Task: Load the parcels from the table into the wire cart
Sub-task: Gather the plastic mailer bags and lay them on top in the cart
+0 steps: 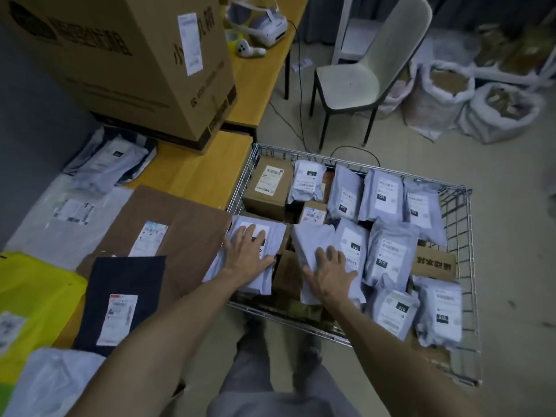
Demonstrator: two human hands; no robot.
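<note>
Both hands lie flat with fingers straight and spread, curled round nothing. The left hand (246, 254) presses on a grey poly mailer (258, 281) at the near left corner of the wire cart (457, 224), its fingertips over the white label. The right hand (329, 276) presses on a second grey mailer (310, 239) just to the right, which lies tilted over brown boxes. Beyond them and to the right, the cart holds many more grey mailers with white labels, and a labelled cardboard box (267, 188) at its far left; its floor is hidden beneath them. On the table (195, 173) to the left lie a yellow bag (36, 290) cut off by the edge, a black parcel (126, 275) and a flat brown parcel (180, 218) touching the left mailer. The label print is too blurred to read. Farther back stands a large carton (120, 55).
</note>
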